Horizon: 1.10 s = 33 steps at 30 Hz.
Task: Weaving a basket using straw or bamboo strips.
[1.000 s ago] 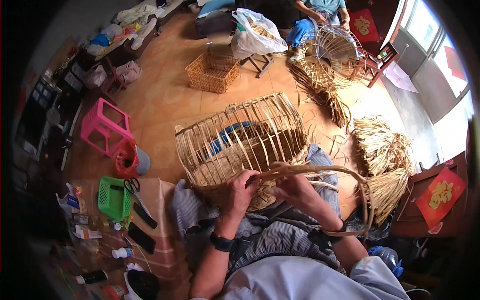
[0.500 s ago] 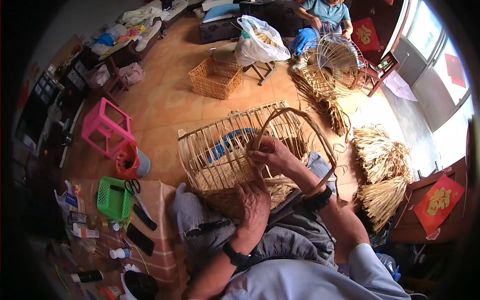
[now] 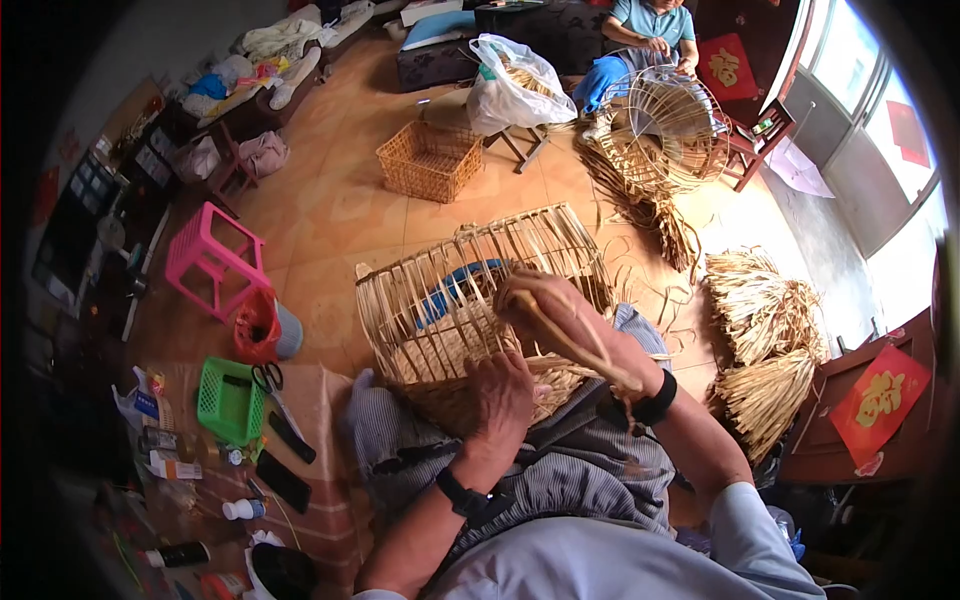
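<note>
On my lap lies a partly woven basket [image 3: 410, 358], tipped on its side, with open upright slats and a tighter straw weave along the near part. My left hand [image 3: 500, 395] presses on the near edge of this weave, its fingers bent over the slats. Just above and to the right, my right hand [image 3: 548, 308] is closed on a flat straw strand [image 3: 575, 345], whose loose length trails back over the wrist. The right fingertips are partly hidden against the slats. A blue strip [image 3: 440, 300] shows through the basket frame.
Straw bundles [image 3: 765, 320] lie at right. A person [image 3: 655, 30] works on a round frame [image 3: 665, 125] at the far right. A wicker basket [image 3: 430, 160] stands ahead. At left are a pink stool [image 3: 215, 260], a bin [image 3: 268, 325], a green basket [image 3: 230, 402] and scissors [image 3: 275, 385].
The strand's large loop above my right hand has dropped and tightened down to the wrist. My right hand has turned against the slats; my left hand has shifted slightly up and left.
</note>
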Each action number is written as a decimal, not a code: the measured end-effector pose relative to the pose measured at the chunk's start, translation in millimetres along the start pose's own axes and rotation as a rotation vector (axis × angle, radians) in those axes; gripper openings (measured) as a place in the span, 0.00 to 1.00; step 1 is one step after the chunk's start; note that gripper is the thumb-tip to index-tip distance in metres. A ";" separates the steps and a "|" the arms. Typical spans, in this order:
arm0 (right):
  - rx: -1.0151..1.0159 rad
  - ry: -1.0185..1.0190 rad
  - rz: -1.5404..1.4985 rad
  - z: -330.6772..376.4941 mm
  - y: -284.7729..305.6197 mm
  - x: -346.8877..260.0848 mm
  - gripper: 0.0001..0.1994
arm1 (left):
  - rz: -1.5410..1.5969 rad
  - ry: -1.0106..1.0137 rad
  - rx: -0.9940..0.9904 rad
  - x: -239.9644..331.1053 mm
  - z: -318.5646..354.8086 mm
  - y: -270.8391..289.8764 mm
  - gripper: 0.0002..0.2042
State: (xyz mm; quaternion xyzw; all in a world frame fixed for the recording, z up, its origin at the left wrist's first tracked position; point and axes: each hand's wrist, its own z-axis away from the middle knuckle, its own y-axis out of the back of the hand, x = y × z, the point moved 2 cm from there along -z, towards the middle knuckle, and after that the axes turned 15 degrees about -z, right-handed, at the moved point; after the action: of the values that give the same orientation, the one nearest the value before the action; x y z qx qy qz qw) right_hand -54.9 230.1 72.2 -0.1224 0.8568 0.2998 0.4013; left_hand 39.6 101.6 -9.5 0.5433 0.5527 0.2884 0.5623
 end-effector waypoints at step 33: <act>0.290 -0.855 -0.569 126.0 -0.3 -18.6 0.13 | 0.892 0.175 -0.177 -33.2 -10.8 -2.0 0.11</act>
State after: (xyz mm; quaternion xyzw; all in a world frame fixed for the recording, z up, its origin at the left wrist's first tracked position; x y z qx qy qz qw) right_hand 34.7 306.3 23.5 -0.1603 0.5823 0.0808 0.7929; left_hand 21.6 73.6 1.1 0.6515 0.2836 0.5929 0.3789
